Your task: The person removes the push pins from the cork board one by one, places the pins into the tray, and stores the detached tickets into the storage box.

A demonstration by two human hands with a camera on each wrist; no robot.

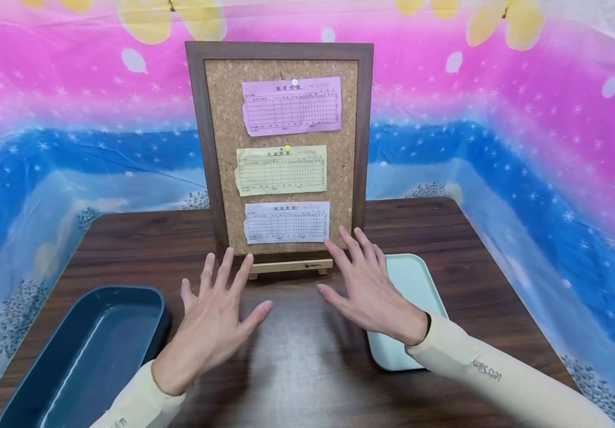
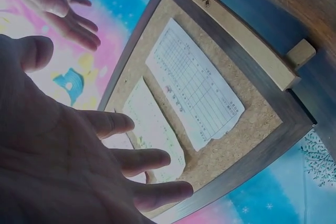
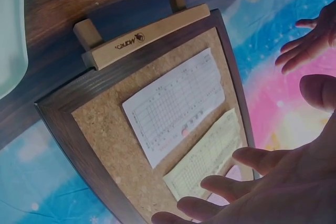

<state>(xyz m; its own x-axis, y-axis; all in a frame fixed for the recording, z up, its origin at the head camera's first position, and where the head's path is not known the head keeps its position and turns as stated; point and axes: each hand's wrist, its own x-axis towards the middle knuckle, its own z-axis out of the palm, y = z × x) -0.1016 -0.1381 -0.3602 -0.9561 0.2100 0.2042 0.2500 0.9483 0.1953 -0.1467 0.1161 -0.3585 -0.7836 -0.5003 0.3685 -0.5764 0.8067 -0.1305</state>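
A cork board (image 1: 221,178) in a dark wooden frame stands on a small wooden easel (image 1: 291,266). Three printed slips are on it: a pink slip (image 1: 292,107) at the top, a yellow-green slip (image 1: 281,171) in the middle and a white slip (image 1: 288,223) below. A white pushpin (image 1: 294,82) marks the pink slip and a yellow pushpin (image 1: 287,148) the middle one. My left hand (image 1: 208,324) hovers before the board's lower left with fingers spread. Likewise spread, my right hand (image 1: 368,291) is near its lower right corner. Neither holds anything.
A deep dark blue tray (image 1: 160,315) sits at the table's left, beside the left hand. The pale mint tray (image 1: 425,285) lies partly beneath the right hand and forearm. Patterned pink and blue cloth (image 1: 500,154) surrounds the brown wooden table (image 1: 296,368).
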